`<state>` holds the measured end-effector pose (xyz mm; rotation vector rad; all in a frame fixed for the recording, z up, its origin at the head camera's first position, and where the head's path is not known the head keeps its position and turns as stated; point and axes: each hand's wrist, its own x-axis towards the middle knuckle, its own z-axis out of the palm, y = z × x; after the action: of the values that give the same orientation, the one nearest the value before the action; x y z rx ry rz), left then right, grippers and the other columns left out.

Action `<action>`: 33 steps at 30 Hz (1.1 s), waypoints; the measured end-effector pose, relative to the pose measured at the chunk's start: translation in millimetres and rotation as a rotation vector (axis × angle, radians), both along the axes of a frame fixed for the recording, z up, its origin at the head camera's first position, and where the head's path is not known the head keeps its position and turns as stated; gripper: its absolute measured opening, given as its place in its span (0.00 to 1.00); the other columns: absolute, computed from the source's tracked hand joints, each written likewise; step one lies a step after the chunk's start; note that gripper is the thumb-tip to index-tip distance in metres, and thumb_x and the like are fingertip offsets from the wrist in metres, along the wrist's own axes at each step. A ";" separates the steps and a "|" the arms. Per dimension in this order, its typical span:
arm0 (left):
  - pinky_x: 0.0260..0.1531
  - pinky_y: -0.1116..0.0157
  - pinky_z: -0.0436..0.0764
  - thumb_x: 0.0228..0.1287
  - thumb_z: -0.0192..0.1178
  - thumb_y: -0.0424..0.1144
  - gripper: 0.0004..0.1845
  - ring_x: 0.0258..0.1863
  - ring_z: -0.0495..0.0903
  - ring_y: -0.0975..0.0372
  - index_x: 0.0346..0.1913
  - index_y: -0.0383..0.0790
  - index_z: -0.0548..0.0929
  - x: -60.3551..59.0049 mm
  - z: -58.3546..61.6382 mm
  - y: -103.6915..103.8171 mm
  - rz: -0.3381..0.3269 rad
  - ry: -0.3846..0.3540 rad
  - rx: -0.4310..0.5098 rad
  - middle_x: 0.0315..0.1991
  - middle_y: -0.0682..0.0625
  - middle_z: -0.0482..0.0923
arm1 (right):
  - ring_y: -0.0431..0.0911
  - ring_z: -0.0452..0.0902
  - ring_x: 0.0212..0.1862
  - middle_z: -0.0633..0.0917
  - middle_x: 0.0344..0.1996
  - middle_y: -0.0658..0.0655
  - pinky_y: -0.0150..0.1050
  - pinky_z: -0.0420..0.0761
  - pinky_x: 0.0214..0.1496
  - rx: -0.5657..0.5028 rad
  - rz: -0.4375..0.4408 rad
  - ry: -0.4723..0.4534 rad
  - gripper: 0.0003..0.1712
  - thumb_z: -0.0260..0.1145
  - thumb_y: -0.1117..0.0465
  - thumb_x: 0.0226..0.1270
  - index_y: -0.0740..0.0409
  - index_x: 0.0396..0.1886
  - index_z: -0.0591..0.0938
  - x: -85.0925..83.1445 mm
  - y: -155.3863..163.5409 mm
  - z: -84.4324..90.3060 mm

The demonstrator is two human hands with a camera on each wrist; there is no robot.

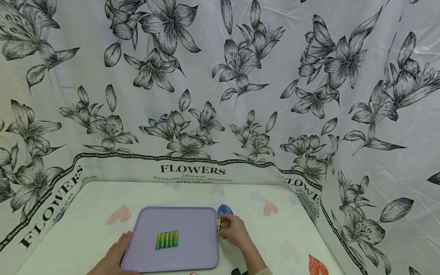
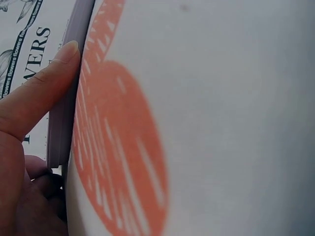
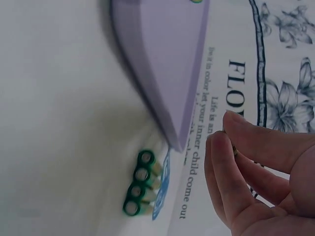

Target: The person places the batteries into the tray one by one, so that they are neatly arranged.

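Head view: soft light, faint sheen on curtain [image 1: 206,86]. Left wrist view: cloth [image 2: 221,118] darkens toward right edge. Right wrist view: batteries [image 3: 138,190] blurred, shadow beside tray [image 3: 162,44].

A table [image 1: 192,194] in a cloth-screened nook: a white curtain [image 1: 206,91] printed with flowers hangs beyond its far edge and along both side edges; a heart-patterned tablecloth [image 1: 264,233] covers it. Home or studio, I cannot tell.

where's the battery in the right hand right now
In the head view, the battery is pinched in the right hand, by the right edge of the purple tray, right of the five batteries lying on it.
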<state>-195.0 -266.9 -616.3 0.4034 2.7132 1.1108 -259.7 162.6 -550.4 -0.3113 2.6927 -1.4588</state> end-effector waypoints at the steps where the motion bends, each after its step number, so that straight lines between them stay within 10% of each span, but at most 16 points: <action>1: 0.59 0.22 0.53 0.54 0.75 0.52 0.64 0.73 0.37 0.24 0.75 0.16 0.44 0.1 0.8 0.2 0.000 -0.011 0.000 0.74 0.16 0.40 | 0.48 0.85 0.43 0.87 0.44 0.59 0.36 0.85 0.41 0.002 0.003 -0.001 0.33 0.77 0.72 0.50 0.70 0.59 0.80 0.0 -3.5 0.3; 21: 0.62 0.24 0.48 0.53 0.76 0.50 0.65 0.71 0.41 0.21 0.75 0.17 0.43 0.9 6.7 2.3 0.005 -0.045 0.033 0.74 0.17 0.38 | 0.42 0.85 0.38 0.87 0.37 0.53 0.33 0.84 0.38 -0.086 0.068 -0.026 0.32 0.79 0.75 0.45 0.67 0.54 0.83 0.9 -66.9 2.5; 25: 0.65 0.26 0.39 0.53 0.75 0.50 0.64 0.76 0.17 0.65 0.75 0.17 0.43 -0.7 -4.8 -0.7 -0.002 0.004 0.081 0.74 0.16 0.39 | 0.39 0.85 0.36 0.88 0.36 0.51 0.31 0.84 0.38 -0.056 0.103 -0.022 0.31 0.81 0.74 0.44 0.65 0.54 0.84 -1.9 -78.7 -3.5; 28: 0.64 0.25 0.39 0.54 0.74 0.49 0.63 0.69 0.18 0.80 0.75 0.17 0.43 -1.0 -12.2 -1.2 -0.004 0.050 0.091 0.74 0.16 0.40 | 0.37 0.84 0.35 0.88 0.36 0.51 0.30 0.83 0.38 -0.042 0.120 -0.016 0.31 0.82 0.74 0.43 0.65 0.53 0.85 -2.7 -86.3 -8.5; 33: 0.68 0.76 0.23 0.51 0.75 0.48 0.62 0.65 0.20 0.90 0.74 0.15 0.46 -1.7 -18.7 -0.2 -0.011 0.177 0.074 0.71 0.14 0.46 | 0.35 0.83 0.32 0.88 0.34 0.49 0.28 0.82 0.36 -0.043 0.135 -0.035 0.31 0.83 0.73 0.42 0.63 0.51 0.85 -1.8 -98.5 -17.6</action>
<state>-196.7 -267.1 -635.0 0.5529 2.8223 1.2297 -261.4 64.1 -568.0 -0.4566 2.5608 -1.4709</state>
